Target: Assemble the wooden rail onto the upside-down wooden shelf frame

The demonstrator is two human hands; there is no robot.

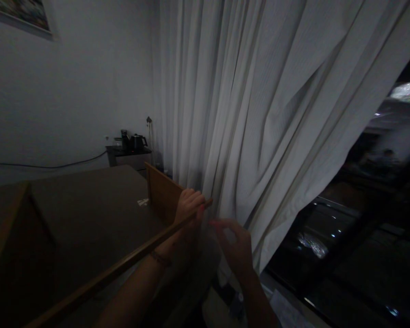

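Note:
My left hand point(188, 203) is closed in a fist round a fold of the white curtain point(259, 114), just beyond the wooden rail point(123, 266) of the brown desk point(89, 214). My right hand point(235, 246) hovers to the right of it with fingers apart, close to the curtain's lower folds and holding nothing. A thin band sits on my left wrist. The room is dim, and the right hand is slightly blurred.
A dark window point(362, 218) shows to the right where the curtain is drawn aside. A small side table with a black kettle point(136, 142) stands against the back wall. A cable point(48, 166) runs along the wall. A picture frame point(20, 16) hangs top left.

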